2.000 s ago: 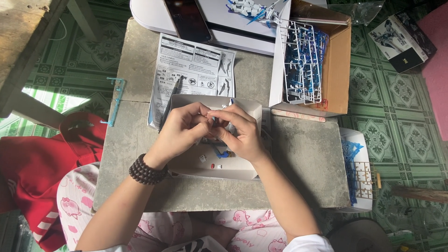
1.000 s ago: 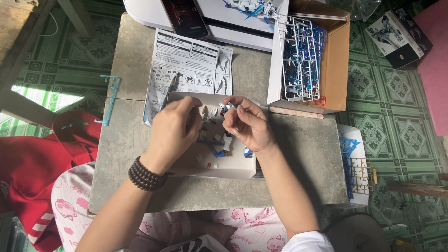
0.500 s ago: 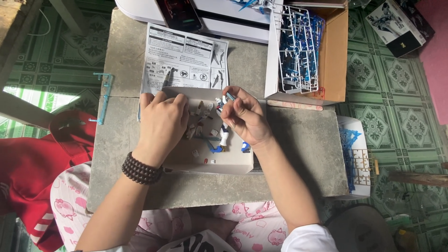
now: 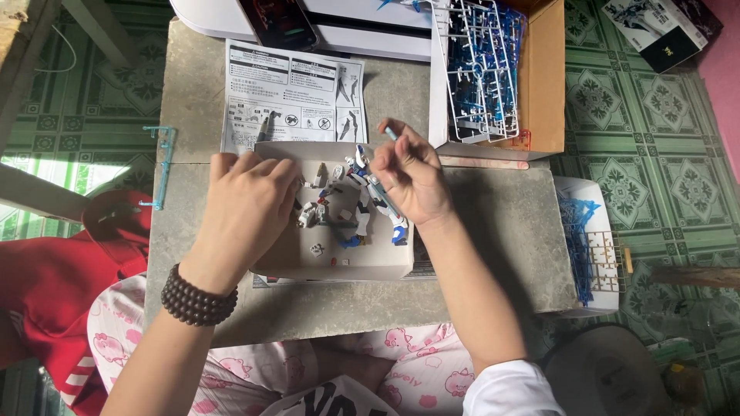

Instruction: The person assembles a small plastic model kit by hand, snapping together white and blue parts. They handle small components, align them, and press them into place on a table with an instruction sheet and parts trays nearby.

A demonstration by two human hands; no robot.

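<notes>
A small white and blue model figure (image 4: pixel 351 204) lies in a shallow white cardboard tray (image 4: pixel 347 266) on a grey stone table (image 4: pixel 493 231). My left hand (image 4: pixel 247 204) rests palm down over the tray's left side. Its fingertips touch small white parts beside the figure, and whether they pinch one is hidden. It wears a dark bead bracelet (image 4: pixel 196 296). My right hand (image 4: pixel 408 181) hovers over the tray's right end, just above the figure, and pinches a thin pale blue part (image 4: pixel 389 132) between thumb and fingers.
A printed instruction sheet (image 4: pixel 293 92) lies behind the tray. A brown box of blue and white part frames (image 4: pixel 493 69) stands at the back right. A teal frame piece (image 4: pixel 162 166) hangs over the table's left edge. More frames (image 4: pixel 590 246) sit right of the table. Red cloth (image 4: pixel 46 270) lies at the left.
Both hands were together over the figure. My right hand has drawn back to the right with the pale blue part, and my left hand has flattened over the tray.
</notes>
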